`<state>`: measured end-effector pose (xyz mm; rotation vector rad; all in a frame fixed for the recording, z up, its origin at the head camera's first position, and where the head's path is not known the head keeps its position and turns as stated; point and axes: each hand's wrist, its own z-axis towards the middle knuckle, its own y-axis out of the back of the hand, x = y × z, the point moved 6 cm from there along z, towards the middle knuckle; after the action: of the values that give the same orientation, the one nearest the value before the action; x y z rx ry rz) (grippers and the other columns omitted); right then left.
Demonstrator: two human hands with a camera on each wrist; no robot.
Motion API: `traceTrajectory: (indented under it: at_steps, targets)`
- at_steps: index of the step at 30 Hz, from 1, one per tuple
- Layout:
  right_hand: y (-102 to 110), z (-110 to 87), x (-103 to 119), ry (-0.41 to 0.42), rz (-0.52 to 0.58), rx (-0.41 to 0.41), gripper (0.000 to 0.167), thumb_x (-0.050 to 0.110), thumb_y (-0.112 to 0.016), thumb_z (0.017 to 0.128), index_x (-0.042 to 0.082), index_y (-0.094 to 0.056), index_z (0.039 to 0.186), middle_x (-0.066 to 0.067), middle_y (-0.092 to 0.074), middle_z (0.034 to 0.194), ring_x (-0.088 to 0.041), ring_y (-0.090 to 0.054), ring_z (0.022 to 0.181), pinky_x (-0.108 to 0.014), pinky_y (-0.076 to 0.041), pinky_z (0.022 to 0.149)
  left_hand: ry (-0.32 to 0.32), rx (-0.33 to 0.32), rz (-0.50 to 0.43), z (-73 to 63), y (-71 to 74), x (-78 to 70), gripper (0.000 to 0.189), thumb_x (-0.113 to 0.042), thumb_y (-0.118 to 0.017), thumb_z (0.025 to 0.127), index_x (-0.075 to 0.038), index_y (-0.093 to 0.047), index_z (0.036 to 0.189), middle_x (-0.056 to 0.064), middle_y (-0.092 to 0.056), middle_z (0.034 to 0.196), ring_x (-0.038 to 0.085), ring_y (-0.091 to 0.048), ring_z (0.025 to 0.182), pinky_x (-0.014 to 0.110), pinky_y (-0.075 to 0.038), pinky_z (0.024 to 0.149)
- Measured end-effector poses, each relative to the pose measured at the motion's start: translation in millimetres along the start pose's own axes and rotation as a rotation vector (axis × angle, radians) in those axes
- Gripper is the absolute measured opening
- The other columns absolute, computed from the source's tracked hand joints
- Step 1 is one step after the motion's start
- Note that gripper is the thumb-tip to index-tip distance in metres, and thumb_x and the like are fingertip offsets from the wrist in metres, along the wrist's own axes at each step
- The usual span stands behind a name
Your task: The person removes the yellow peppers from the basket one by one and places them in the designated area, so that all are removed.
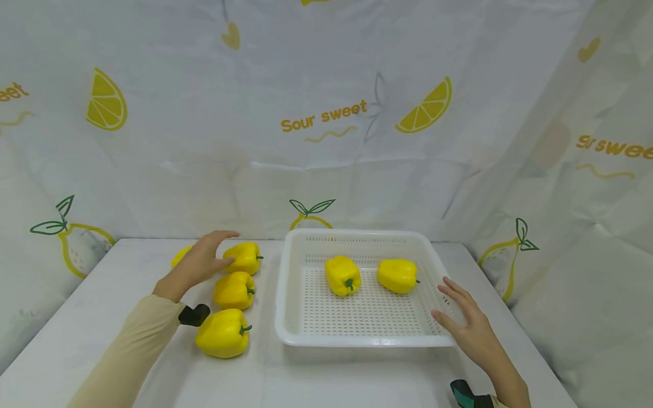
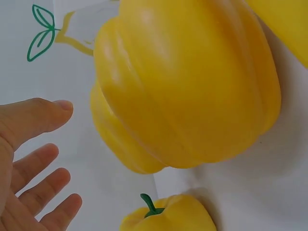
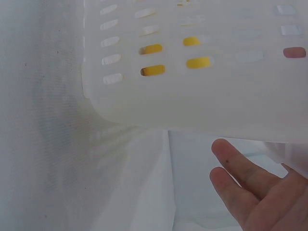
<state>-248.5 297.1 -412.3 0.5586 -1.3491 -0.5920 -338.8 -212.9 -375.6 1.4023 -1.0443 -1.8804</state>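
Observation:
My left hand hovers beside the rearmost visible yellow bell pepper in a column on the left. Its thumb and fingers are spread, and a gap separates them from the large pepper in the left wrist view. Nearer me lie another yellow bell pepper and a front one. Behind my hand, a further pepper is partly hidden. My right hand is at the right side of a white plastic basket, fingers extended; contact is hard to tell.
Inside the basket lie two yellow bell peppers, one with its stem toward me and one on its side. A white tabletop lies below. A lemon-printed white curtain stands behind and at both sides.

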Motion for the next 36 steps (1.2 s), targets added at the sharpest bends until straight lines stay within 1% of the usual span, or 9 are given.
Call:
traceTrajectory:
  at_steps: [3,11,19,22,29,36]
  targets:
    - [0,-0.3,0,-0.002,0.005,0.001,0.065,0.025,-0.069,0.092,-0.001,-0.042,0.146,-0.02,-0.021,0.163,-0.053,-0.016,0.147,-0.077,-0.018,0.107,-0.011,-0.002,-0.002,1.1,-1.3,-4.1,0.055,-0.006,-0.068,0.091,-0.002,-0.047,0.143,0.025,-0.045,0.148,0.048,-0.038,0.137,0.065,-0.033,0.111]
    - [-1,0.6,-1,-0.009,-0.002,0.009,0.066,0.024,-0.069,0.093,0.0,-0.04,0.147,-0.019,-0.019,0.164,-0.051,-0.016,0.147,-0.077,-0.019,0.108,0.005,0.027,-0.007,2.6,-5.8,-14.8,0.056,-0.01,-0.066,0.093,-0.007,-0.044,0.145,0.022,-0.042,0.151,0.047,-0.037,0.139,0.065,-0.033,0.111]
    - [0,0.0,1,0.0,-0.003,-0.008,0.064,0.022,-0.07,0.091,-0.001,-0.043,0.145,-0.02,-0.021,0.163,-0.052,-0.017,0.147,-0.076,-0.02,0.108,-0.053,0.022,0.012,4.4,-6.5,-36.0,0.057,-0.011,-0.068,0.092,-0.007,-0.046,0.145,0.022,-0.045,0.148,0.045,-0.041,0.137,0.063,-0.037,0.11]
    - [0,0.4,1,0.001,-0.002,-0.009,0.064,0.022,-0.07,0.092,-0.001,-0.043,0.145,-0.02,-0.021,0.163,-0.052,-0.017,0.147,-0.076,-0.02,0.108,-0.063,0.027,0.006,4.8,-5.8,-41.8,0.057,-0.011,-0.068,0.093,-0.007,-0.045,0.145,0.021,-0.045,0.149,0.044,-0.041,0.138,0.063,-0.037,0.11]
    - [0,0.8,1,-0.009,-0.005,-0.003,0.064,0.021,-0.07,0.092,-0.002,-0.042,0.145,-0.02,-0.021,0.163,-0.052,-0.017,0.146,-0.076,-0.02,0.108,-0.105,0.008,0.003,7.2,-7.7,-55.4,0.054,-0.014,-0.067,0.094,-0.007,-0.047,0.144,0.02,-0.048,0.147,0.042,-0.044,0.136,0.061,-0.038,0.11]
    - [0,0.6,1,-0.008,-0.003,0.0,0.065,0.021,-0.07,0.092,-0.001,-0.042,0.145,-0.02,-0.021,0.163,-0.052,-0.017,0.147,-0.076,-0.02,0.108,-0.095,0.008,-0.018,11.9,-10.1,-71.1,0.055,-0.019,-0.068,0.094,-0.009,-0.048,0.144,0.015,-0.049,0.148,0.038,-0.044,0.138,0.058,-0.038,0.112]
